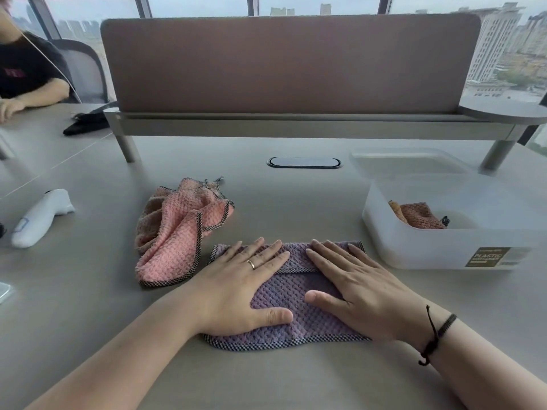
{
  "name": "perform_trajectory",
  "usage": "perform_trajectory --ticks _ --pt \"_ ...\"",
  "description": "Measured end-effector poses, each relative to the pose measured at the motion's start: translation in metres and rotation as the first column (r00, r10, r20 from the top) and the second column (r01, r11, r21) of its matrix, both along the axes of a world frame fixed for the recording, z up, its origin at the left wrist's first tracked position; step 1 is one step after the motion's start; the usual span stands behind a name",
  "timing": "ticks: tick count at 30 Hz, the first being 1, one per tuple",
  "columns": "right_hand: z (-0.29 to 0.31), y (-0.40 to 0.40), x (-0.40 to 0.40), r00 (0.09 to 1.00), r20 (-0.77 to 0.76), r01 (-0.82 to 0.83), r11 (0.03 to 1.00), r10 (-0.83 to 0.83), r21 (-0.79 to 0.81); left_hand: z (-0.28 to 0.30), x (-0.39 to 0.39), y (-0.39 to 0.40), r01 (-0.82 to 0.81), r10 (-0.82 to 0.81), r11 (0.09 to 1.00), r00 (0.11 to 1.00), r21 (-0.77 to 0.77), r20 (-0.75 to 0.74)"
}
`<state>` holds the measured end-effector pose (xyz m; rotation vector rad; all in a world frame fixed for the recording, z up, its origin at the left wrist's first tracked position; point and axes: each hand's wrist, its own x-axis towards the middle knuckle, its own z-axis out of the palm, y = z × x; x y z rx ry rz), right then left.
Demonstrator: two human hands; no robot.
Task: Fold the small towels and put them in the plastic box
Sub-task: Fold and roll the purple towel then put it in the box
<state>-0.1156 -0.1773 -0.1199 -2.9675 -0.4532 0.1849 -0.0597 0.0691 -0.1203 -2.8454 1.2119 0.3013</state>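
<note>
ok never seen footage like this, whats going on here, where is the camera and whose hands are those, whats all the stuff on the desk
There is no machine here: a person wears a wide-angle camera on the head, so this single view looks forward and down at their own arms. The left hand and the right hand both lie flat, fingers straight, pressing on a purple towel that is already folded over on the grey desk. Nothing is gripped. Beside it, to the left, a pink towel lies crumpled and not yet folded. To the right stands a white plastic box with one reddish-brown towel inside; its lid seems to lie just behind. A white handheld device lies far left, and another person sits at the next desk.
</note>
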Motion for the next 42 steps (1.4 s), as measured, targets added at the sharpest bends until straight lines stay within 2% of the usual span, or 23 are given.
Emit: perform_trajectory --ticks 4,7,9,11,13,16,18,22,26,29,34,36,38,42 --pt "-0.001 -0.001 0.002 1.000 0.000 -0.021 0.999 0.021 -0.035 0.000 0.002 -0.001 -0.008 0.008 1.000 1.000 0.006 0.004" --pt "0.002 -0.001 0.000 0.999 0.039 -0.023 1.000 0.022 0.019 -0.001 0.003 -0.001 -0.024 0.024 0.999 1.000 -0.031 0.001" --pt "0.007 -0.003 -0.003 0.985 0.173 -0.045 0.996 0.031 0.075 0.000 0.004 -0.001 -0.039 0.038 0.996 0.999 -0.080 -0.006" --pt "0.016 -0.005 -0.007 0.931 0.361 -0.093 0.989 0.047 0.112 0.002 0.006 0.000 -0.058 0.060 0.989 0.998 -0.134 0.011" --pt "0.024 -0.004 -0.011 0.898 0.434 -0.169 0.968 0.073 0.186 0.006 0.007 0.002 -0.067 0.083 0.977 0.994 -0.201 0.074" --pt "0.027 0.007 -0.018 0.937 0.279 -0.274 0.935 0.208 0.223 0.010 0.005 0.006 -0.009 0.096 0.905 0.978 -0.425 0.185" --pt "0.020 0.015 -0.021 0.953 0.158 -0.290 0.932 0.260 0.216 0.013 0.003 0.009 0.078 0.030 0.836 0.982 -0.543 0.187" --pt "0.012 0.022 -0.019 0.954 0.168 -0.284 0.926 0.247 0.248 0.020 -0.011 0.006 0.102 -0.127 0.863 0.992 -0.495 -0.017" --pt "0.009 0.025 -0.018 0.954 0.186 -0.278 0.925 0.235 0.259 0.021 -0.025 -0.005 0.153 -0.159 0.909 0.987 -0.387 0.016" --pt "0.009 0.022 -0.017 0.973 0.154 -0.216 0.909 0.171 0.356 0.022 -0.026 -0.008 0.118 -0.121 0.906 0.992 -0.406 0.018" --pt "0.011 0.019 -0.018 0.991 0.096 -0.124 0.884 0.090 0.450 0.024 -0.016 0.005 -0.055 0.002 0.858 0.995 -0.510 -0.104" --pt "0.013 0.019 -0.020 0.992 0.097 -0.112 0.915 0.080 0.387 0.023 -0.011 0.010 -0.106 0.032 0.824 0.989 -0.557 -0.141" --pt "0.014 0.017 -0.021 0.984 0.159 -0.123 0.944 0.077 0.305 0.021 -0.005 0.014 -0.142 0.054 0.789 0.985 -0.598 -0.163" --pt "0.019 0.004 -0.015 0.969 0.241 -0.029 0.948 -0.051 0.317 0.020 0.006 0.023 -0.190 0.112 0.737 0.981 -0.649 -0.160"
